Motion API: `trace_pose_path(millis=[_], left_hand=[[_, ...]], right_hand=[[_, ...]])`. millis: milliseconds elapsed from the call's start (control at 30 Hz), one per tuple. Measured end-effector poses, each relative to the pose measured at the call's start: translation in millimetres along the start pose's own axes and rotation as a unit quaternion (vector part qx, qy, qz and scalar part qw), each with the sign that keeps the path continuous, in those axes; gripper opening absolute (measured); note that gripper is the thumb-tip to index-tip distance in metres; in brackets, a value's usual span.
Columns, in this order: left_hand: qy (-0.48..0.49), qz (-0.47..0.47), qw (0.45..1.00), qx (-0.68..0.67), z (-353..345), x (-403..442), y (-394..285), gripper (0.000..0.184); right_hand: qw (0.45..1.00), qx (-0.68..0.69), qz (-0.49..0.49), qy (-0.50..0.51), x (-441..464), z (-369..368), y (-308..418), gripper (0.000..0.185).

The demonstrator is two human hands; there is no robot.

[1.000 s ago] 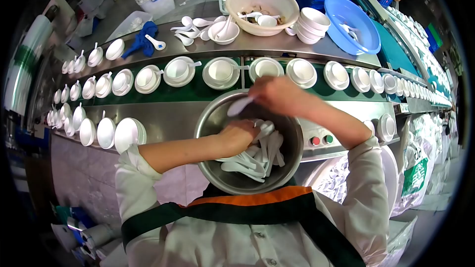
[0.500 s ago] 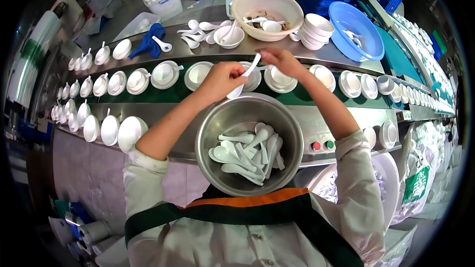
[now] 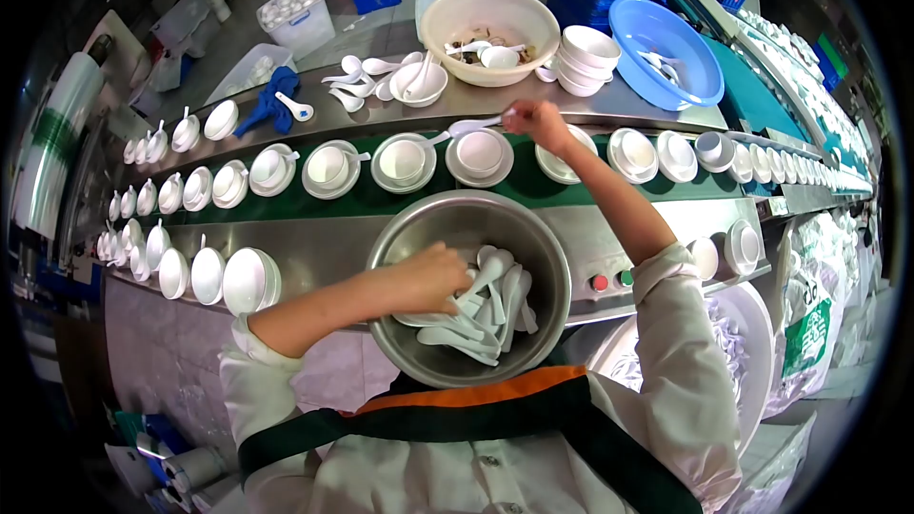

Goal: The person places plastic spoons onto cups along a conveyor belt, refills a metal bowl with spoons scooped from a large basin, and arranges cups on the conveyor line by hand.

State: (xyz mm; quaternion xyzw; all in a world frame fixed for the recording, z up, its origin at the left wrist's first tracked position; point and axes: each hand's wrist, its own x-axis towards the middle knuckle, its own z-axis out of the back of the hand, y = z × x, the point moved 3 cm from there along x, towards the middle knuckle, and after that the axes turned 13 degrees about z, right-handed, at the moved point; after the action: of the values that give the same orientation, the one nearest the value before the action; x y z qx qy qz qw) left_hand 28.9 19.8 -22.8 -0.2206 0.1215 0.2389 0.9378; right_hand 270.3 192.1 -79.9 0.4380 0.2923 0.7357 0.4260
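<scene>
My right hand (image 3: 539,124) pinches the handle of a white soup spoon (image 3: 468,127) above the green conveyor belt. The spoon's bowl end points left, over the rim of a small white bowl (image 3: 479,151) on a saucer. Down in the steel basin (image 3: 386,228) in front of me, my left hand (image 3: 433,278) is curled against a heap of white spoons (image 3: 495,309). Its fingertips are partly hidden, and I cannot make out what is between them.
Bowl-and-saucer sets line the belt (image 3: 328,208), some with spoons. Behind it stand a cream basin (image 3: 433,14), stacked bowls (image 3: 586,62), a blue basin (image 3: 709,76) and a blue cloth (image 3: 271,100). Red and green buttons (image 3: 599,282) are right of the steel basin.
My left hand has let go of the spoon and dropped from above the belt into the steel basin. My right hand has taken that spoon. The belt's sets have shifted left in view.
</scene>
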Motion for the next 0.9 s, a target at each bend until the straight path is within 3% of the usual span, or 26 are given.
trace_pose_path(millis=[33,100,133,233,300,433,567,633,700,767,833,900], left_hand=[[-0.002,0.0,1.0,0.001,-3,1,2,0.027],[0.126,0.045,0.987,-0.084,-15,2,7,0.02],[0.054,0.002,0.992,-0.117,-9,1,8,0.014],[0.067,0.046,0.974,-0.21,21,-3,8,0.014],[0.076,0.041,0.971,-0.224,42,-2,6,0.013],[-0.002,0.069,0.919,-0.389,72,4,22,0.01],[-0.177,0.089,0.836,-0.512,114,-2,53,0.006],[-0.283,0.088,0.812,-0.502,127,0,83,0.006],[-0.354,0.11,0.811,-0.453,137,13,108,0.012],[-0.354,0.143,0.827,-0.414,138,42,129,0.012],[-0.374,0.15,0.876,-0.266,136,76,143,0.013],[-0.407,0.153,0.875,-0.212,135,103,141,0.013]], right_hand=[[0.998,-0.046,0.013,0.038,-4,-3,0,0.014],[0.992,-0.11,0.018,0.057,-8,-3,6,0.013],[0.986,-0.149,0.038,0.068,-8,0,12,0.012],[0.974,-0.193,0.078,0.089,-1,1,26,0.011],[0.902,-0.369,0.159,0.157,13,-11,30,0.011],[0.858,-0.401,0.181,0.264,35,-48,52,0.01],[0.832,-0.438,0.257,0.225,22,-63,40,0.01],[0.882,-0.319,0.331,0.107,5,-50,78,0.02],[0.89,-0.314,0.294,0.151,-17,-41,132,0.024],[0.863,-0.27,0.276,0.325,-55,-55,156,0.021],[0.833,-0.24,0.22,0.447,-96,-77,164,0.016],[0.84,-0.2,0.268,0.428,-121,-86,164,0.019]])
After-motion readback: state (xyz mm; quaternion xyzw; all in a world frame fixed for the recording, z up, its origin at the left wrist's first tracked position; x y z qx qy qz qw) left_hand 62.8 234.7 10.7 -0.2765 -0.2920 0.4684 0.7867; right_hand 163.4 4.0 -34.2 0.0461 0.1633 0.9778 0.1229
